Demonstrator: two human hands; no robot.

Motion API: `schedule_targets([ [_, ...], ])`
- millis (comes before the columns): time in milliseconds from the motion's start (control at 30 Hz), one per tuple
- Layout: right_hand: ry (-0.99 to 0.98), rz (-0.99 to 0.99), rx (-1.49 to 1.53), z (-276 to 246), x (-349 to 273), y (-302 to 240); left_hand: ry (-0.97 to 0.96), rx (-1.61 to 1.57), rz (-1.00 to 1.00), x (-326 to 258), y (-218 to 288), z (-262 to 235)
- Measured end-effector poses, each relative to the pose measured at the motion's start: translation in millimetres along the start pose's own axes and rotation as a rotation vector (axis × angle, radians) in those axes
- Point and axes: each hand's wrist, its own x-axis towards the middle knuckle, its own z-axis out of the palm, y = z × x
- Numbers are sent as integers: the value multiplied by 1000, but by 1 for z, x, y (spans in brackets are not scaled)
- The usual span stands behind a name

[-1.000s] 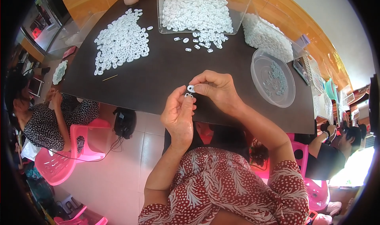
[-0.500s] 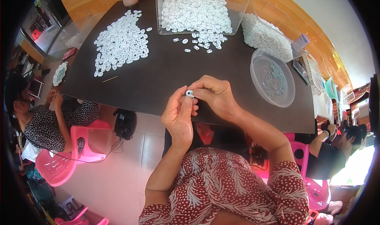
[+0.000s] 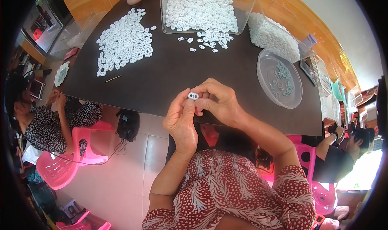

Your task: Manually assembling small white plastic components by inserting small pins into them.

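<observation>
Dark table (image 3: 169, 78). At its near edge, left hand (image 3: 181, 122) and right hand (image 3: 221, 103), equally close, pinch opposite ends of one white piece (image 3: 193, 96) between them; its long axis runs left to right, two holes facing the wearer.

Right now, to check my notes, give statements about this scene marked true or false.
1. The left hand and right hand meet at a white oval piece. True.
2. A thin golden stick lies on the dark table. True.
3. The left hand holds the thin golden stick. False: its fingers hold the white oval piece.
4. The round clear tray sits right of both hands. True.
5. Every white piece is in a bin. False: a loose pile lies on the dark table.
</observation>
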Motion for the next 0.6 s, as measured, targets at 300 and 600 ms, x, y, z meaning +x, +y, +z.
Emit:
schedule_targets([
  [300,53,-358,-388,-2,-1,4,70,-19,-89,-3,14,6],
  [600,106,-487,-498,0,-7,8,11,0,-44,-6,3,-1],
])
